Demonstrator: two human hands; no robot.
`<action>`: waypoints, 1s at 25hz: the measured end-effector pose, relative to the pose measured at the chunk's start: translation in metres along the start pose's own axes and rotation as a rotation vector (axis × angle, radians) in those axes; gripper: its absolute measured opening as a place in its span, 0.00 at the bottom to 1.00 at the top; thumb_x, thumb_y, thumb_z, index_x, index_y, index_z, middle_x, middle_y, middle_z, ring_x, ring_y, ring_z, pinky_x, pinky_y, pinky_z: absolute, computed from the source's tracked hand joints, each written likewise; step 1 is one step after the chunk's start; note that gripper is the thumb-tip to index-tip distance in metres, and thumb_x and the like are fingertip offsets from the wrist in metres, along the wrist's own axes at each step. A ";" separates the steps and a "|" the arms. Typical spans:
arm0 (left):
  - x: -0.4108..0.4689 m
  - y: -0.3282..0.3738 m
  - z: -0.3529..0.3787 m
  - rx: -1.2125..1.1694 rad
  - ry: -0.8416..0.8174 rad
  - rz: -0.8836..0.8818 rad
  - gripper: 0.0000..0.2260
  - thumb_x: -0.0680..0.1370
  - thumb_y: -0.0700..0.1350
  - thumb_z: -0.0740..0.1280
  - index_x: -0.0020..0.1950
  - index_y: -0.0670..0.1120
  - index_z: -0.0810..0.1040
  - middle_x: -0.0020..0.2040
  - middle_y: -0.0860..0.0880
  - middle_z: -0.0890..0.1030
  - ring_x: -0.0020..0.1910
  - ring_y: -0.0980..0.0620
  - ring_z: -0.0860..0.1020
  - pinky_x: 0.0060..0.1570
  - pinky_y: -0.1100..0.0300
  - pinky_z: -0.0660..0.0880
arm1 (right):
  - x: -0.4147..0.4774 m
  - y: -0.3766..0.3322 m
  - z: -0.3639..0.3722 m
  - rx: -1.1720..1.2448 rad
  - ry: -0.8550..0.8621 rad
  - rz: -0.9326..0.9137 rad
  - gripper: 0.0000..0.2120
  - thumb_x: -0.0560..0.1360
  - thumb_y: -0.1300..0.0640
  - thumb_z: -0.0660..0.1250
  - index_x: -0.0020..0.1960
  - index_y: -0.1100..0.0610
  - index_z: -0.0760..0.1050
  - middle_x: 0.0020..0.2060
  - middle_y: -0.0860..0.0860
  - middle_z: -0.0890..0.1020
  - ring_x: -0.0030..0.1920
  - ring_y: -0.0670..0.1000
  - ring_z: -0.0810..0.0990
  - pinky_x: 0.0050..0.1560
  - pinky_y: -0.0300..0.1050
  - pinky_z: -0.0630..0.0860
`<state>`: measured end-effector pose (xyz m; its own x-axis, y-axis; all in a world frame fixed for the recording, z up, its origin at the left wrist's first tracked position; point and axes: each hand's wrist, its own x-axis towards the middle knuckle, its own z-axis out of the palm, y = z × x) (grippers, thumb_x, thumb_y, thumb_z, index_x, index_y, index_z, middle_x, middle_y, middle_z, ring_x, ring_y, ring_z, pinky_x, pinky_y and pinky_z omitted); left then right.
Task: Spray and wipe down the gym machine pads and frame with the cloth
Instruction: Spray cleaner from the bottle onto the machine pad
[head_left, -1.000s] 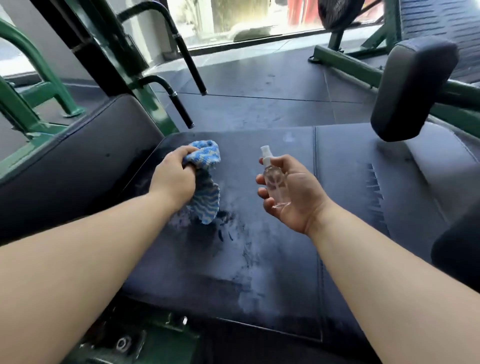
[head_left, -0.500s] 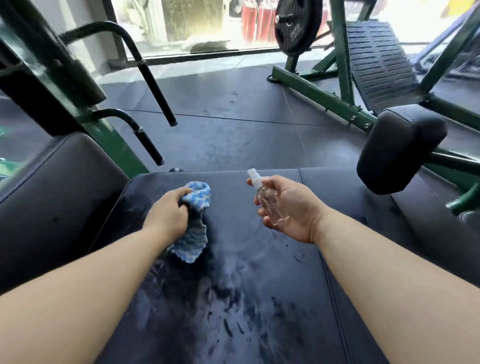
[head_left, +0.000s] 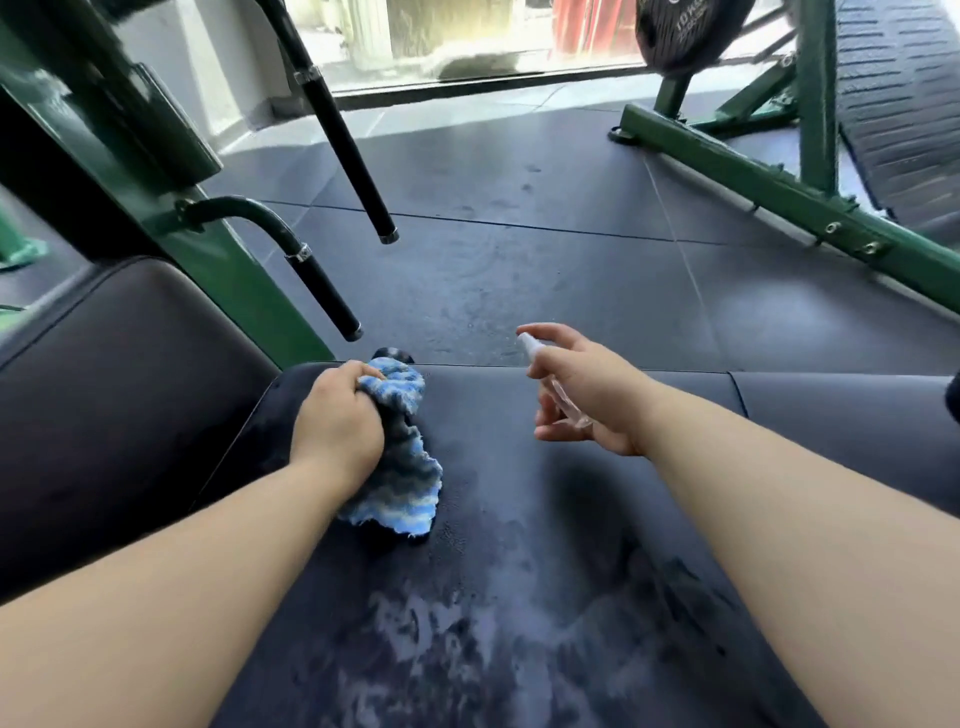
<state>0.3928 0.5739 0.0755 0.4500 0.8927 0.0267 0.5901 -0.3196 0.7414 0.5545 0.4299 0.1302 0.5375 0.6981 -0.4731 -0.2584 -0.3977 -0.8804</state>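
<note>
My left hand grips a crumpled blue and white cloth pressed on the black seat pad near its far left corner. My right hand holds a small clear spray bottle just above the pad's far edge, its white nozzle pointing left and forward, with my index finger stretched over the top. The pad shows wet streaks and smears toward me. A second black pad slopes up on the left, beside the green frame.
Two black-gripped handles jut out from the green frame at upper left. Another green machine frame with a ribbed footplate and a weight plate stands at the back right on the dark rubber floor.
The view has tilted up and closer to the pad's far edge. My left hand has slid the cloth toward the far left corner. My right hand has raised the bottle and extended its index finger.
</note>
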 end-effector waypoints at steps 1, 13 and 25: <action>0.004 -0.006 0.004 0.014 -0.014 0.000 0.14 0.76 0.36 0.54 0.50 0.49 0.76 0.56 0.47 0.76 0.56 0.44 0.73 0.52 0.59 0.64 | 0.008 0.002 0.002 0.102 -0.031 0.015 0.16 0.76 0.60 0.59 0.59 0.43 0.74 0.33 0.52 0.68 0.29 0.49 0.69 0.27 0.38 0.74; 0.018 -0.036 0.022 0.034 -0.073 0.068 0.13 0.75 0.53 0.58 0.50 0.49 0.78 0.59 0.48 0.75 0.62 0.44 0.70 0.64 0.53 0.64 | 0.039 0.017 0.020 0.482 -0.339 0.120 0.22 0.68 0.57 0.64 0.61 0.45 0.75 0.32 0.52 0.72 0.23 0.46 0.69 0.19 0.31 0.64; 0.029 -0.063 -0.017 -0.073 0.281 -0.124 0.15 0.76 0.40 0.62 0.60 0.52 0.77 0.58 0.47 0.76 0.54 0.47 0.74 0.50 0.63 0.65 | 0.079 -0.017 0.077 -0.881 0.060 -0.340 0.24 0.72 0.58 0.64 0.64 0.38 0.71 0.44 0.42 0.77 0.31 0.43 0.73 0.31 0.36 0.68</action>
<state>0.3580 0.6253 0.0411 0.1687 0.9795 0.1102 0.5745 -0.1885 0.7965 0.5399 0.5375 0.1054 0.5190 0.8374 -0.1717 0.6058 -0.5021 -0.6172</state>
